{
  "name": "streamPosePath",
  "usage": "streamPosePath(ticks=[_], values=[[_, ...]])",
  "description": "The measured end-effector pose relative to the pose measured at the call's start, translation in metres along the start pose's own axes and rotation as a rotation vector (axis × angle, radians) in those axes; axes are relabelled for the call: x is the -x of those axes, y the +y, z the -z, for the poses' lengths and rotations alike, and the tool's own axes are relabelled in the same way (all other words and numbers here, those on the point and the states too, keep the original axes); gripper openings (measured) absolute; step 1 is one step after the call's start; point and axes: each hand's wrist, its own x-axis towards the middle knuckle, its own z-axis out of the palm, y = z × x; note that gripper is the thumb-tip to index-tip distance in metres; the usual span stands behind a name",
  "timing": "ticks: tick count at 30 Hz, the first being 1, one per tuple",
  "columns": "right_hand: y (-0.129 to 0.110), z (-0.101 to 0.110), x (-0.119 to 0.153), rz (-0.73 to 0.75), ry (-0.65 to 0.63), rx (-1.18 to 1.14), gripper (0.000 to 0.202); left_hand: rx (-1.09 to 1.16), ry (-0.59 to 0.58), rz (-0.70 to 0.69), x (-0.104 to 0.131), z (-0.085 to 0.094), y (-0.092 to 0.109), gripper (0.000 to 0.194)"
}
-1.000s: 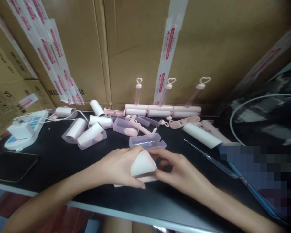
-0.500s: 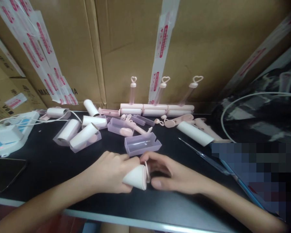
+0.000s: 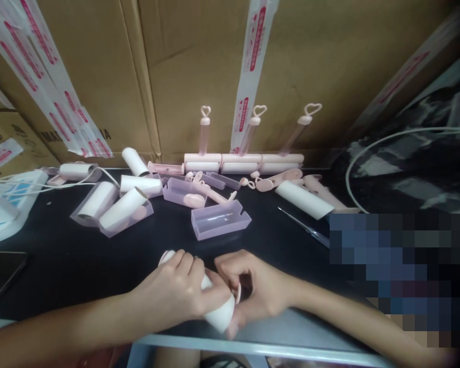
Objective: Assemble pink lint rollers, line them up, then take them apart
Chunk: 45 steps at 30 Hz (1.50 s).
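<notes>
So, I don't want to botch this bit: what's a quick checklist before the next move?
1. Left hand gripping the white roll: ok, wrapped around it.
2. Right hand at the roll's right end: ok.
3. Pale curved piece seated on that end: cannot tell, the joint is hidden.
4. That end fully visible: not ok, the right hand covers part.
5. Pointed tool apart from both hands: ok, lying on the table.

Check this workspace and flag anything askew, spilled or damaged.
Nothing looks spilled or damaged. At left, a white tube lies slanted across a purple tray, and small pink parts lie jumbled mid-table, untidy against the neat row of three cylinders.
</notes>
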Motion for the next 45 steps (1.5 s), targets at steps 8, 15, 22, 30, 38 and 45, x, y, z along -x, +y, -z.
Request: streamPosePath(ticks=[8,15,22,30,38,45], values=[[-0.003,-0.002,0.003,0.131,-0.054,0.102,0.052,-0.020,0.086,-0.015,0.000,-0.002,0.003,0.012],[-0.008,-0.005,0.000,0.117,-0.023,0.107,0.056,0.029,0.045,0.014,0.000,0.000,0.001,0.007],[-0.008,-0.007,0.000,0.136,-0.006,0.106,0.057,-0.004,0.027,0.009,0.002,-0.001,0.004,0.013],[-0.017,-0.001,0.004,0.210,0.110,0.487,0.042,0.102,-0.029,0.094,-0.001,-0.004,-0.005,0.006],[-0.043,0.015,0.007,0.206,0.353,0.349,0.055,0.683,0.111,0.434,-0.011,0.005,-0.025,0.036],[-0.036,0.010,0.004,0.024,0.470,0.168,0.031,1.469,0.145,0.932,-0.018,0.007,-0.035,0.039]])
